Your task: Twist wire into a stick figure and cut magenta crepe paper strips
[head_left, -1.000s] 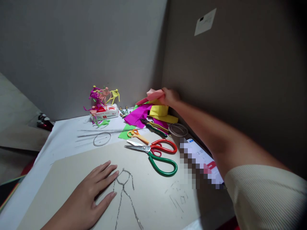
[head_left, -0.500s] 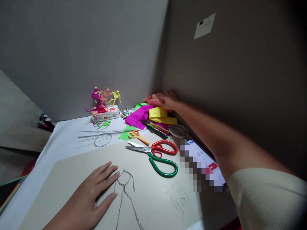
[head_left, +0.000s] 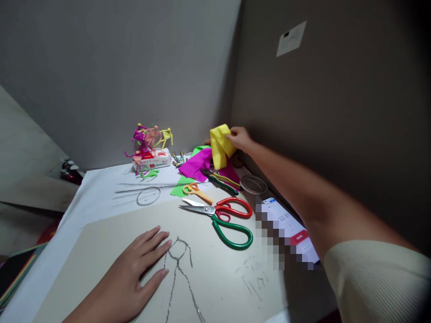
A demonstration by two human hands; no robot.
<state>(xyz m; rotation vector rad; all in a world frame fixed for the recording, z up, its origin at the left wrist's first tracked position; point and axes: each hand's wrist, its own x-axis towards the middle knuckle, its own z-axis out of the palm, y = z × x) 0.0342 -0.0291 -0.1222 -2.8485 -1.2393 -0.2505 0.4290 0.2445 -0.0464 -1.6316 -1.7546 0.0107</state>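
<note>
Our right hand (head_left: 239, 139) had a tight pinching grip on a folded strip of yellow paper (head_left: 219, 146), held just above the magenta paper (head_left: 195, 165) and close to the wall (head_left: 323, 112). The strip looked doubled over and a bit crumpled, and it hid part of our fingers. Our left hand (head_left: 128, 278) lay spread flat on the card (head_left: 215, 287), just beside a wire figure (head_left: 174, 278). The phone (head_left: 286, 233) was pixelated, so we couldn't read much on it.

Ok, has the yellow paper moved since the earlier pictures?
Yes: the right hand has lifted the yellow paper up off the paper pile, higher against the wall.
</note>
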